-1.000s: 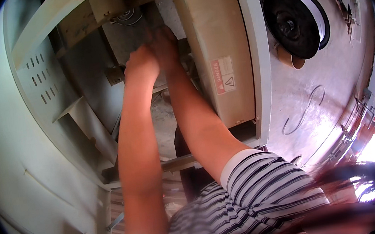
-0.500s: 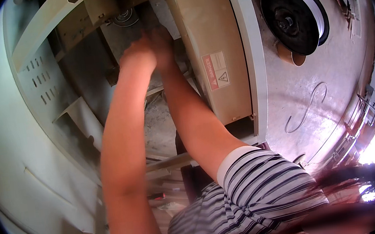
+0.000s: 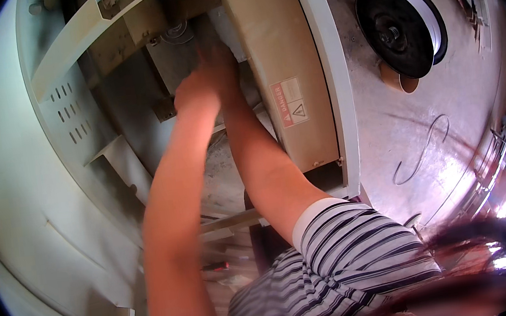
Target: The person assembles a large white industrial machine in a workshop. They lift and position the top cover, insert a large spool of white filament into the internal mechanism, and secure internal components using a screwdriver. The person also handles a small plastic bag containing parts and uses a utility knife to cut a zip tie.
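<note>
Both my arms reach deep into a pale metal cabinet [image 3: 339, 85]. My left hand [image 3: 197, 91] is bent at the wrist and lies close against my right hand [image 3: 222, 65], partly overlapping it. Shadow and blur hide the fingers of both, so what they hold, if anything, cannot be made out. Just beyond them a light coiled ring-shaped part [image 3: 176, 33] sits at the back of the cabinet. A tan metal box [image 3: 283, 36] with a red and white warning label [image 3: 290, 102] stands right of my right forearm.
The cabinet's left wall has several slots [image 3: 67, 113], and an angled metal bracket [image 3: 123, 166] juts from it. A crossbar [image 3: 229, 221] runs under my forearms. On the floor at right are a black spool [image 3: 390, 33] with white material and a curved wire [image 3: 429, 144].
The whole view has shifted slightly, with the cabinet's left side and the spool a little farther right and lower. Both hands stay together in the same part of the cabinet.
</note>
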`<act>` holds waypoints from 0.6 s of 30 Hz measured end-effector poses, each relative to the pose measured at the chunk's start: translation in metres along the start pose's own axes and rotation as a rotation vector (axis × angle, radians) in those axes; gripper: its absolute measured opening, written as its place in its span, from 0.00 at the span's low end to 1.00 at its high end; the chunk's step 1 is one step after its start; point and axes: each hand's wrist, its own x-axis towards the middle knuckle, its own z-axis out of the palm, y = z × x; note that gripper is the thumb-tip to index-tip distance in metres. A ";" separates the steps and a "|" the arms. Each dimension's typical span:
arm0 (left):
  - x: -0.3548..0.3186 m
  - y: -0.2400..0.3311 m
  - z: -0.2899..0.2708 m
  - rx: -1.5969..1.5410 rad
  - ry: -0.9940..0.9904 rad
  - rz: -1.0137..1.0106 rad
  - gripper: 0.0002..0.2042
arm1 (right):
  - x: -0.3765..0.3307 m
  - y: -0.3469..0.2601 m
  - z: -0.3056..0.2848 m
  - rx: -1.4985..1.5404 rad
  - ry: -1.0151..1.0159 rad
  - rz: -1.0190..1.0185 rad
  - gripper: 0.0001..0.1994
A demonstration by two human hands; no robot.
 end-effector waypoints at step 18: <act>-0.005 -0.055 0.005 -1.212 -0.390 -0.100 0.19 | 0.009 -0.056 -0.032 0.517 0.265 -0.105 0.03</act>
